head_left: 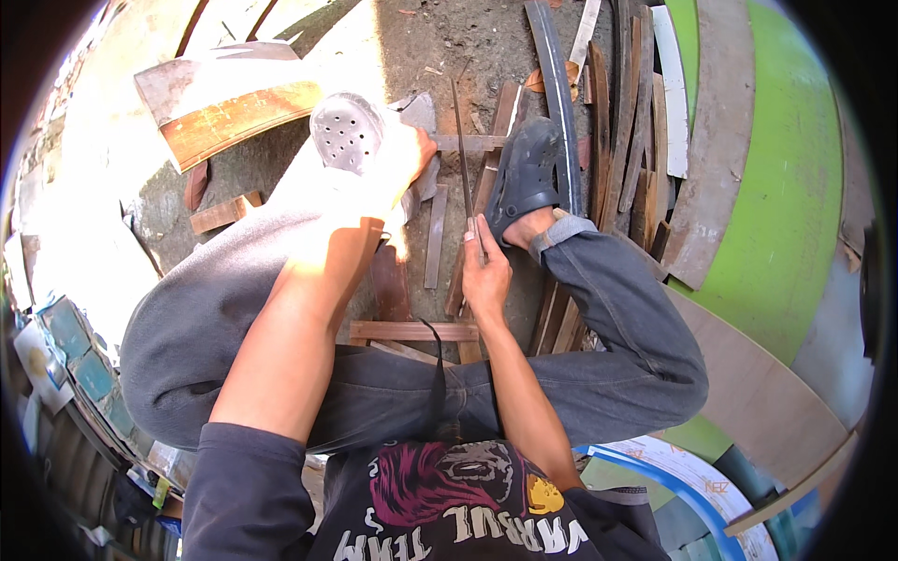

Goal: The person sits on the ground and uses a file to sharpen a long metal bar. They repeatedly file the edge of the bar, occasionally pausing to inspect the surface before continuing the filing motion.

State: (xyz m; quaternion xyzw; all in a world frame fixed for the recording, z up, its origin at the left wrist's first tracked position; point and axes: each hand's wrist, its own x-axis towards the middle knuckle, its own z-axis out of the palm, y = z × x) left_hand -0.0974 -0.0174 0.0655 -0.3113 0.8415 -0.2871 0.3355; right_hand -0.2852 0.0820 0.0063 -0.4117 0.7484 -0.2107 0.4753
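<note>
My right hand (486,273) is closed around the handle end of a long thin dark file (463,159). The file points away from me and reaches up over the ground. My left hand (400,161), in bright sun, grips a flat grey metal piece (423,114) just left of the file. The file's shaft lies close beside that metal piece; whether they touch I cannot tell. My left foot in a pale perforated clog (346,131) is right next to the left hand. My right foot in a dark clog (524,173) rests just right of the file.
Narrow wooden slats (412,331) lie under my legs, and several long strips (629,122) are stacked at the right. A curved orange-brown board (238,117) lies at the upper left. A big green curved panel (786,187) and plywood sheets (767,393) fill the right side.
</note>
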